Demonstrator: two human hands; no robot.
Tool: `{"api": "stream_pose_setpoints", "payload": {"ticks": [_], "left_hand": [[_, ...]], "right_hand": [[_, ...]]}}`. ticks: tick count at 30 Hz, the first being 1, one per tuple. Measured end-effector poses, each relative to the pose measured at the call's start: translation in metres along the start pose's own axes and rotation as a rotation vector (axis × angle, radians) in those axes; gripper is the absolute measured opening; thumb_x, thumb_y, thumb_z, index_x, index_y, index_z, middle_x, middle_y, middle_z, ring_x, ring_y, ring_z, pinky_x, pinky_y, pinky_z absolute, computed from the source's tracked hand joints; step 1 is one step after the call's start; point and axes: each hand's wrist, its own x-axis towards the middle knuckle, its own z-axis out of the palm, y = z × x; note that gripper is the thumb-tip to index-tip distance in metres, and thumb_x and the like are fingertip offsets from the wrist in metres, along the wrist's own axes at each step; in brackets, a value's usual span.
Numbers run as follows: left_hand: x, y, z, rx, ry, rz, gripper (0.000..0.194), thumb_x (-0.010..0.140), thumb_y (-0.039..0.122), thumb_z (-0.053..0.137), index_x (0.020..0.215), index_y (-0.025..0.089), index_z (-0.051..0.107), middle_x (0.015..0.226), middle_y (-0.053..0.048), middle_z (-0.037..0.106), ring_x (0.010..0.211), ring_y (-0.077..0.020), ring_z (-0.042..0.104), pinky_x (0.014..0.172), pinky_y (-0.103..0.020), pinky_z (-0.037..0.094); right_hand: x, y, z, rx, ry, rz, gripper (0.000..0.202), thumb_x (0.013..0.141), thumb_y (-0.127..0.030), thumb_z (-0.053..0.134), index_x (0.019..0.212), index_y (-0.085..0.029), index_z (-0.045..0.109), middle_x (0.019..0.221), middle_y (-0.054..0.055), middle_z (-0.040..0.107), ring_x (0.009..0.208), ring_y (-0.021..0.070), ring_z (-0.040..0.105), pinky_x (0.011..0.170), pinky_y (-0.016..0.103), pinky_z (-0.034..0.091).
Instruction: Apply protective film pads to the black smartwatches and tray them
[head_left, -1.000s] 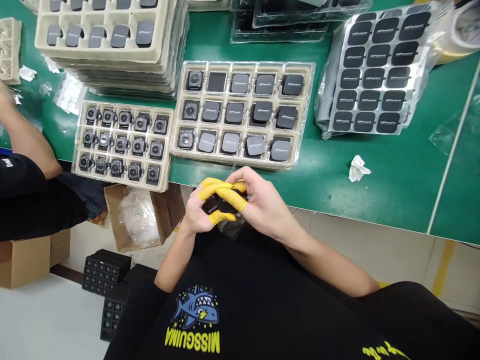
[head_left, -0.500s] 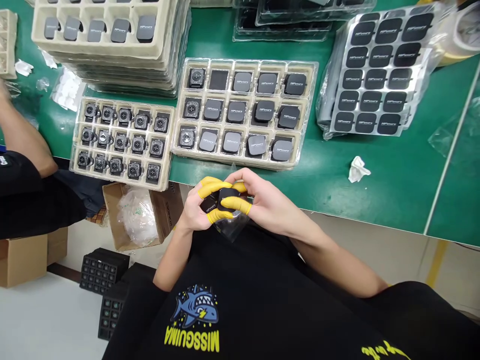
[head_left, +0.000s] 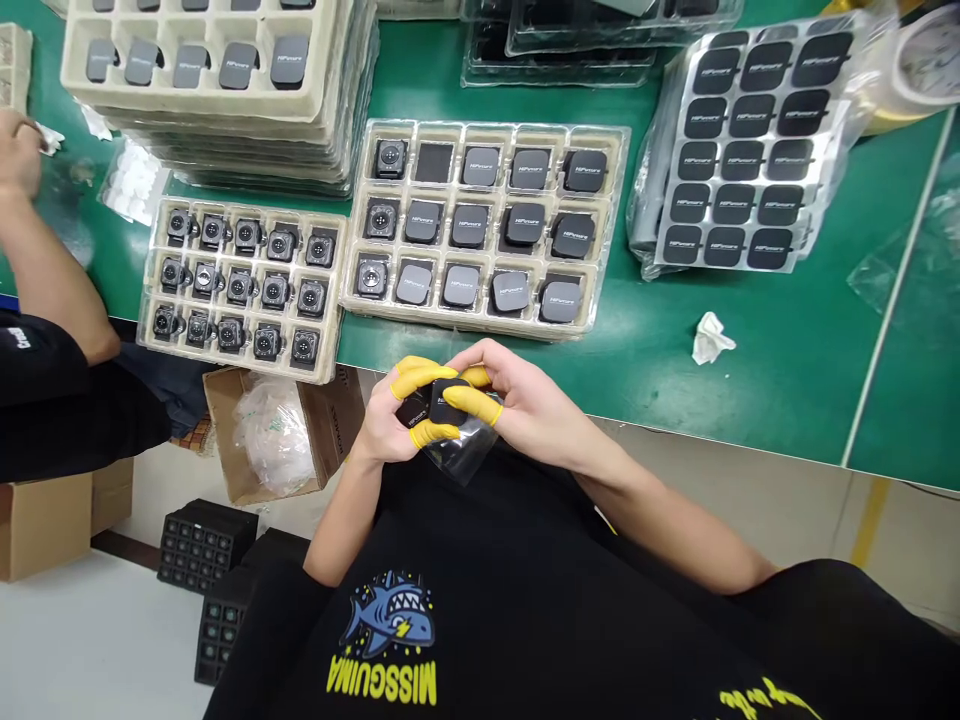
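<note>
Close to my body, just off the table's edge, both hands meet around a black, rounded-square smartwatch (head_left: pixel 448 402), its thickness partly covered by fingers. My left hand (head_left: pixel 386 420), with yellow finger cots on, is closed on its left side. A dark square piece with white lettering (head_left: pixel 415 410) shows between the left fingers. My right hand (head_left: pixel 529 405), also in yellow finger cots, pinches the watch from the right, one finger lying across its face. Below them hangs a clear plastic film (head_left: pixel 463 455); which fingers hold it I cannot tell.
A tray of watches (head_left: pixel 600 310), several bearing grey lettered films, stands ahead; another watch tray (head_left: pixel 225 345) is left of it. Tall stacked trays (head_left: pixel 225 120) stand behind. Label sheets (head_left: pixel 750 180) and crumpled paper (head_left: pixel 710 338) lie right. A co-worker's arm (head_left: pixel 56 265) reaches in at left.
The watch has turned slightly in my fingers and shifted a little left, with some lettering now showing. At the far left, the co-worker's hand has come further into view.
</note>
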Motion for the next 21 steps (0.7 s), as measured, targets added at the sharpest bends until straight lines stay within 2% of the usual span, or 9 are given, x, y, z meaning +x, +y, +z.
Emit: {"api": "stream_pose_setpoints", "payload": {"ticks": [5,8,11,14,17,19,21], "left_hand": [[-0.003,0.002,-0.001,0.084,-0.017,-0.022,0.063,0.09,0.063,0.089,0.138,0.023,0.077,0.114,-0.011,0.08,0.1,-0.0246,0.077,0.088,-0.039,0.065],[-0.003,0.004,-0.003,0.09,-0.011,-0.018,0.065,0.089,0.058,0.092,0.141,0.024,0.075,0.115,-0.011,0.08,0.102,-0.0244,0.077,0.089,-0.039,0.065],[-0.007,0.006,-0.007,0.102,-0.006,-0.053,0.068,0.089,0.06,0.091,0.144,0.024,0.075,0.116,-0.011,0.08,0.104,-0.0247,0.078,0.09,-0.038,0.066],[-0.017,0.003,-0.013,0.093,0.091,-0.113,0.069,0.086,0.065,0.09,0.141,0.024,0.079,0.115,-0.011,0.081,0.103,-0.0248,0.078,0.089,-0.037,0.067],[-0.031,0.0,-0.024,0.06,0.264,-0.218,0.046,0.094,0.05,0.089,0.132,0.024,0.084,0.113,-0.01,0.081,0.102,-0.0228,0.079,0.085,-0.032,0.067],[-0.04,0.001,-0.032,0.028,0.332,-0.279,0.03,0.099,0.037,0.087,0.127,0.025,0.086,0.112,-0.009,0.081,0.102,-0.0207,0.079,0.085,-0.029,0.066],[-0.048,0.004,-0.038,-0.009,0.347,-0.304,0.02,0.1,0.029,0.084,0.12,0.027,0.088,0.111,-0.008,0.082,0.102,-0.0194,0.08,0.089,-0.028,0.067]], "right_hand": [[0.005,0.001,0.0,-0.072,0.099,-0.016,0.033,0.114,-0.057,0.059,0.106,-0.025,0.066,0.098,0.003,0.071,0.085,0.0193,0.064,0.076,0.033,0.051],[0.006,-0.002,0.003,-0.109,0.059,-0.025,0.029,0.111,-0.053,0.065,0.114,-0.025,0.067,0.105,0.003,0.074,0.091,0.02,0.067,0.079,0.033,0.053],[0.006,-0.007,0.007,-0.116,0.033,-0.008,0.028,0.105,-0.049,0.073,0.119,-0.025,0.068,0.104,0.003,0.077,0.087,0.0199,0.07,0.074,0.032,0.055],[0.013,-0.019,0.001,-0.166,0.091,-0.079,0.029,0.103,-0.047,0.075,0.122,-0.025,0.071,0.106,0.005,0.079,0.089,0.0215,0.073,0.076,0.034,0.059],[0.05,-0.04,-0.025,-0.355,0.274,-0.271,0.025,0.104,-0.046,0.074,0.118,-0.025,0.074,0.108,0.006,0.08,0.093,0.0233,0.073,0.082,0.037,0.059],[0.095,-0.055,-0.05,-0.559,0.405,-0.411,0.02,0.104,-0.041,0.073,0.115,-0.024,0.075,0.113,0.008,0.08,0.099,0.0261,0.072,0.089,0.042,0.058],[0.149,-0.065,-0.075,-0.778,0.492,-0.42,0.016,0.103,-0.032,0.07,0.115,-0.022,0.074,0.112,0.01,0.079,0.102,0.0297,0.071,0.095,0.047,0.057]]}}
